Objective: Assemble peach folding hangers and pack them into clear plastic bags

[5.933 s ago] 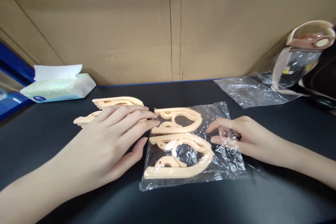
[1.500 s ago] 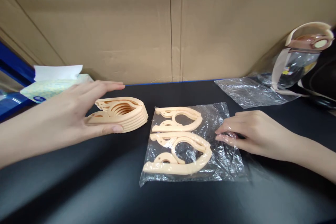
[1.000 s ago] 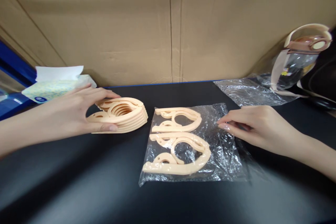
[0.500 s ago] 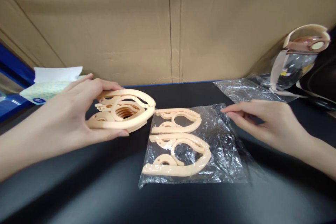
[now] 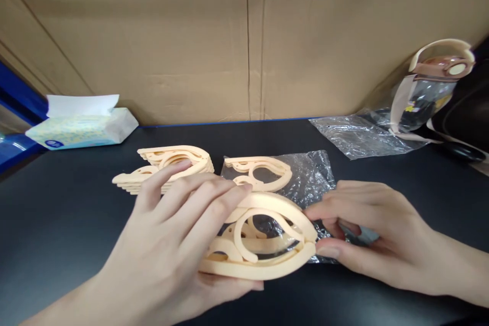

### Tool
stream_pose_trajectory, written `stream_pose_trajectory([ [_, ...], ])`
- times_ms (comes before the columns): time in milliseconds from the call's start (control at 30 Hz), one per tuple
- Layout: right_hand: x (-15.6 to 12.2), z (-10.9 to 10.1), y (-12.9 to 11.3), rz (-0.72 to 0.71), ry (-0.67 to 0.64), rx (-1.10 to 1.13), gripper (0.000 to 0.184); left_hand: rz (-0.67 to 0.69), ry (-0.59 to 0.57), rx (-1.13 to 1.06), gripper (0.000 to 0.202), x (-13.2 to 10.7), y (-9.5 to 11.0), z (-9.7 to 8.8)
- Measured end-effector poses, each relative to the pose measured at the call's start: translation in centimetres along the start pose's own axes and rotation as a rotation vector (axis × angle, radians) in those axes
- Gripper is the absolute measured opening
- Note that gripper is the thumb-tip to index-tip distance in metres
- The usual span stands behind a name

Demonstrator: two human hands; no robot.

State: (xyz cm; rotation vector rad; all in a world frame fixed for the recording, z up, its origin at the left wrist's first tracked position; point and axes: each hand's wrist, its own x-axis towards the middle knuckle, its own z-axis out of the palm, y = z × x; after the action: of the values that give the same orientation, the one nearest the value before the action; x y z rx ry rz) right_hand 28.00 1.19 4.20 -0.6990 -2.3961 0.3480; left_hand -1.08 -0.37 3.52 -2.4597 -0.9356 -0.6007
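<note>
My left hand [image 5: 179, 234] is closed around a cream plastic folding hanger [image 5: 267, 270], folded up, which it holds above a clear plastic bag [image 5: 313, 178]. At the hanger's rounded end, the thumb and forefinger of my right hand [image 5: 382, 234] close on the tip from both sides. A folded hanger [image 5: 284, 183] lies flat on the bag's far half; the held one hides much of the near half, where more cream plastic shows through the opening. Just behind my left fingers sits a stack of folded hangers [image 5: 202, 155], partly covered by them.
A tissue pack [image 5: 87, 130] lies at the back left. Another clear bag [image 5: 355, 135] is at the back right, beside a drinking bottle [image 5: 428, 97] with a carry handle. A cardboard wall [image 5: 171, 51] rises behind the black table [image 5: 57, 224].
My left hand has left the stack at the left and come right and nearer, now holding a folded hanger over the bag. My right hand has moved from the bag's edge to that hanger's tip.
</note>
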Motion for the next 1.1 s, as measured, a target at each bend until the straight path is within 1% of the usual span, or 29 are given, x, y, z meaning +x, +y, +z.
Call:
stream_pose_trajectory([
  [100, -0.1, 0.4, -0.2, 0.073, -0.053, 0.084, 0.018, -0.035, 0.02, -0.049, 0.076, 0.0, 0.6, 0.1],
  [267, -0.2, 0.3, -0.1, 0.349, -0.203, 0.404, 0.031, -0.027, 0.03, -0.06, 0.071, 0.1, 0.8, 0.3],
  [367, -0.1, 0.1, 0.1, 0.441, -0.221, 0.55, 0.038, -0.023, 0.008, -0.114, 0.071, 0.0, 0.4, 0.5],
  [467, 0.0, -0.1, 0.4, 0.456, -0.198, 0.608, 0.036, -0.045, -0.005, -0.177, 0.071, -0.1, -0.2, 0.9],
  [567, -0.1, -0.3, 0.7, 0.456, -0.159, 0.631, 0.037, -0.048, 0.007, -0.196, 0.069, -0.2, -0.8, 1.3],
  [733, -0.4, -0.6, 0.8, 0.486, -0.116, 0.629, 0.041, -0.044, 0.009, -0.231, 0.072, -0.5, -1.2, 1.6],
  [967, -0.6, -0.9, 1.2, 0.523, -0.169, 0.642, 0.046, -0.038, 0.029, -0.263, 0.069, -0.5, -1.4, 1.5],
  [1033, -0.5, -1.0, 1.2, 0.499, -0.174, 0.616, 0.047, -0.043, 0.041, -0.269, 0.066, -0.5, -1.3, 1.4],
  [1100, -0.4, -1.0, 1.2, 0.438, -0.151, 0.538, 0.045, -0.055, 0.046, -0.272, 0.062, -0.4, -1.2, 1.2],
])
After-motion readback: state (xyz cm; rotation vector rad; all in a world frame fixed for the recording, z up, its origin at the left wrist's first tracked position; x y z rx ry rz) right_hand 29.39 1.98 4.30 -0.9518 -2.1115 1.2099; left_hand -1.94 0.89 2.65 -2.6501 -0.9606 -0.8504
